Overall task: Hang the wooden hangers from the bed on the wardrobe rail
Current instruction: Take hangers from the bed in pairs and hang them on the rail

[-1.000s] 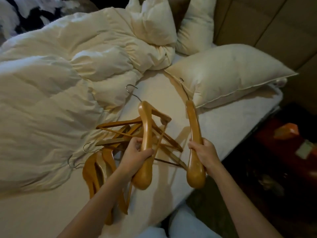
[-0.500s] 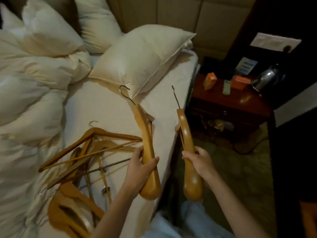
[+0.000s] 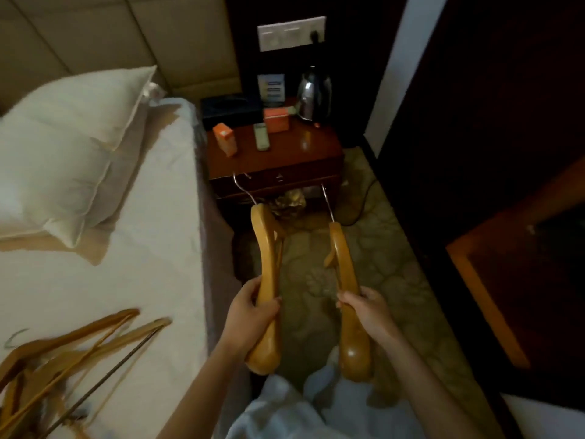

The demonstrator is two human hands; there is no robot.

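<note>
My left hand point(image 3: 248, 315) grips one thick wooden hanger point(image 3: 267, 248) by its arm, metal hook pointing away from me. A second wooden hanger point(image 3: 345, 261) is held the same way in my right hand point(image 3: 368, 312). Both hangers are off the bed, over the patterned carpet between the bed and a dark panel on the right. Several more wooden hangers point(image 3: 60, 359) lie in a tangled pile on the white bed sheet point(image 3: 142, 280) at the lower left. No wardrobe rail is in view.
A dark wooden nightstand point(image 3: 300, 153) stands ahead beside the bed, carrying a kettle point(image 3: 313, 93), orange boxes and a remote. A pillow point(image 3: 69, 147) lies at the bed's head. Dark wooden panels point(image 3: 490, 153) line the right side. A cable runs across the carpet.
My view has swung right, away from the bed toward the nightstand and carpet. Both hands carried their hangers off the mattress; the pile stayed behind at the lower left.
</note>
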